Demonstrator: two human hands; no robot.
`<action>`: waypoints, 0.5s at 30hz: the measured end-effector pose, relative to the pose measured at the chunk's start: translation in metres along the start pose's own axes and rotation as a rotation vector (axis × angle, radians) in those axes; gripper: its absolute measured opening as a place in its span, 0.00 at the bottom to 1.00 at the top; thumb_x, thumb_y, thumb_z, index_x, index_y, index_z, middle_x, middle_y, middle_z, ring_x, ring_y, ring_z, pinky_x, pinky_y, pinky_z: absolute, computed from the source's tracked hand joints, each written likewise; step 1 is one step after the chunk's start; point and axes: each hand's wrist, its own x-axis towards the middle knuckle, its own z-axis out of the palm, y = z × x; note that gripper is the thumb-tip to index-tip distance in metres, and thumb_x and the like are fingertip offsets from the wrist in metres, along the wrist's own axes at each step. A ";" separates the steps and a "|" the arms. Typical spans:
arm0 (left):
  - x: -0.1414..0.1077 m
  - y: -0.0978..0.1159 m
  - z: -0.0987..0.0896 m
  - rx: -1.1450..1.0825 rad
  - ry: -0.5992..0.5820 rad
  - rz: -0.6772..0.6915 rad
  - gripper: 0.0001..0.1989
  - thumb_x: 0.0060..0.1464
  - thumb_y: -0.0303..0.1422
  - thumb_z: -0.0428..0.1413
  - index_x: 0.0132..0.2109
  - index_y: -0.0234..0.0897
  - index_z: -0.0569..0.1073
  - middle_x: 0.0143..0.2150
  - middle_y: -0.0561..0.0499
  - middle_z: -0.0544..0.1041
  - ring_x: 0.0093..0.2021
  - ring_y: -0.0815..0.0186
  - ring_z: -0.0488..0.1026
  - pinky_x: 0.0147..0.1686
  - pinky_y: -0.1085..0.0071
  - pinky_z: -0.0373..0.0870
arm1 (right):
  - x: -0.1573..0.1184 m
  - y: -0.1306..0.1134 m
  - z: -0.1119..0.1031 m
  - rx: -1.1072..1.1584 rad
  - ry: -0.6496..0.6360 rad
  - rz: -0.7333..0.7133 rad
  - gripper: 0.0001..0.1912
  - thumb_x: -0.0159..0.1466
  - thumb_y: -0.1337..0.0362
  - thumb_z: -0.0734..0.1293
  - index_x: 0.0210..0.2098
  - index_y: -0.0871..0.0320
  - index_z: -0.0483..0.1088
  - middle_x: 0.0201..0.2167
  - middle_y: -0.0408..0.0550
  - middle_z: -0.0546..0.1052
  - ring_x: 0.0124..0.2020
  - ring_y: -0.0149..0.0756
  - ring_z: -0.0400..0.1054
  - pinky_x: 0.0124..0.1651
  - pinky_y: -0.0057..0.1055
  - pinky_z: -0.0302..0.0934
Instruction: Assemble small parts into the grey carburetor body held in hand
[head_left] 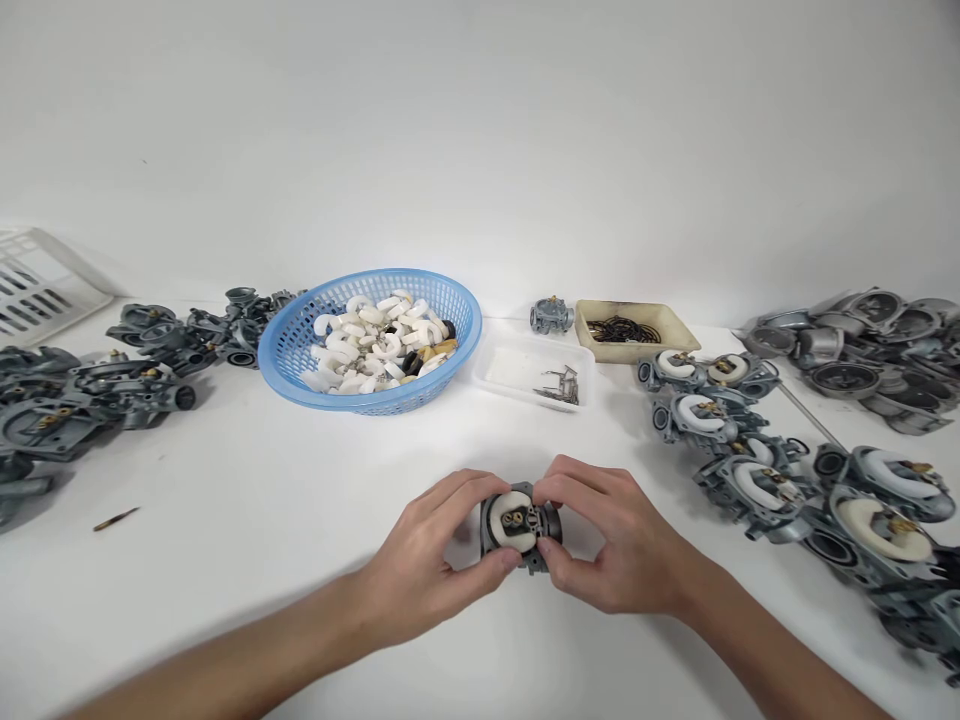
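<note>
A grey metal carburetor (555,527) rests on the table in front of me, its open bowl side facing up. A white C-shaped float (498,524) sits in it, around two brass jets (513,519). My left hand (442,545) grips the carburetor from the left, with the thumb at the float's lower edge and the fingers at its upper edge. From the right, my right hand (611,535) pinches the carburetor, thumb and fingertips beside the float's hinge end. Whether a small pin lies between those fingertips is hidden.
A blue basket (281,375) holds white floats. Beside it stand a clear tray (502,372) of small metal pins and a cream tray (679,335) of black rings. Carburetors with floats (757,485) line the right; others (142,385) lie left. Metal bowls (847,378) are piled far right.
</note>
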 end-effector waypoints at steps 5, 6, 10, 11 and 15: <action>0.001 0.003 0.000 -0.008 0.003 -0.036 0.21 0.57 0.30 0.60 0.57 0.43 0.67 0.49 0.49 0.77 0.44 0.62 0.76 0.44 0.68 0.74 | 0.001 -0.001 0.000 -0.012 -0.010 0.000 0.11 0.59 0.69 0.65 0.42 0.55 0.67 0.31 0.43 0.70 0.28 0.33 0.64 0.30 0.29 0.58; 0.001 0.003 0.000 -0.010 0.001 -0.047 0.22 0.56 0.29 0.59 0.57 0.43 0.67 0.49 0.49 0.77 0.44 0.62 0.76 0.43 0.68 0.74 | 0.001 -0.001 0.000 -0.016 -0.018 0.009 0.12 0.59 0.69 0.65 0.43 0.55 0.67 0.31 0.43 0.70 0.28 0.33 0.64 0.29 0.30 0.58; 0.000 0.004 0.000 -0.041 -0.015 -0.070 0.20 0.57 0.28 0.58 0.57 0.43 0.67 0.48 0.50 0.76 0.42 0.64 0.75 0.39 0.70 0.73 | 0.001 -0.003 -0.001 -0.002 -0.078 0.068 0.18 0.58 0.67 0.66 0.48 0.55 0.67 0.34 0.43 0.70 0.30 0.34 0.65 0.30 0.31 0.60; 0.000 0.003 0.000 -0.046 -0.017 -0.062 0.20 0.58 0.29 0.58 0.57 0.43 0.67 0.49 0.49 0.76 0.43 0.64 0.75 0.40 0.70 0.73 | 0.001 -0.003 -0.001 0.005 -0.091 0.078 0.19 0.58 0.66 0.67 0.49 0.54 0.67 0.35 0.43 0.70 0.30 0.34 0.65 0.31 0.31 0.60; 0.000 0.002 0.000 -0.049 -0.007 -0.024 0.20 0.61 0.30 0.58 0.59 0.43 0.67 0.51 0.48 0.75 0.46 0.63 0.75 0.44 0.68 0.73 | 0.001 -0.003 0.000 0.030 -0.090 0.074 0.19 0.60 0.64 0.68 0.50 0.54 0.67 0.36 0.44 0.70 0.31 0.34 0.64 0.32 0.31 0.62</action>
